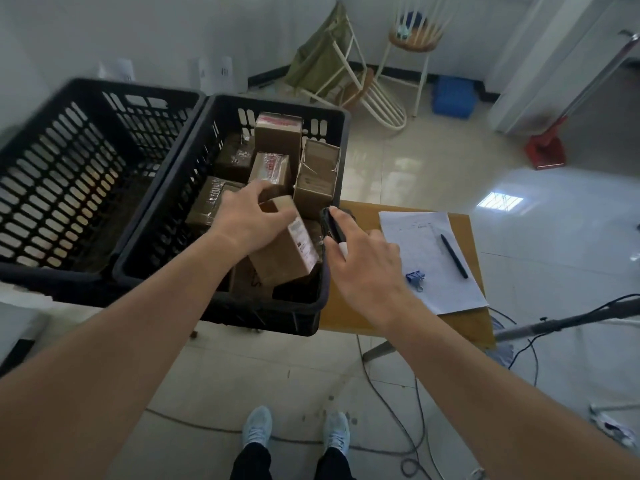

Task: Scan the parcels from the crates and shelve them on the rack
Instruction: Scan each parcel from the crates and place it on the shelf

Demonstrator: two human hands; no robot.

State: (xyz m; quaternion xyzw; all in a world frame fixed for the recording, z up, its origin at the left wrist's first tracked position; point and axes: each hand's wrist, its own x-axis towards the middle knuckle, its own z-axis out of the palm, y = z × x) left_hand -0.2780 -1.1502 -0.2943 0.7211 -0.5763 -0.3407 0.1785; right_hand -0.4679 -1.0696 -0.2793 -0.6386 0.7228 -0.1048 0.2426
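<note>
So there are two black crates side by side on a low surface. The left crate looks bare inside as far as I can see, and the right crate is packed with brown cardboard parcels, some upright, some lying flat. Just right of that crate is a small wooden table with a sheet of paper, a black pen lying on the paper and a blue binder clip at the paper's left edge. Further back there's a tipped-over white chair, a stool, a blue box on the floor and a red dustpan by the wall. Cables run across the tile floor near the person's shoes.

The left hand reaches into the right crate and grips a parcel from above, fingers curled over its top end; the parcel sits tilted with its label facing right, above the others. The right hand holds a black scanner right at the crate's right rim, fingers wrapped on it, nose pointing toward the parcel's label. Both forearms stretch out from the bottom corners.
</note>
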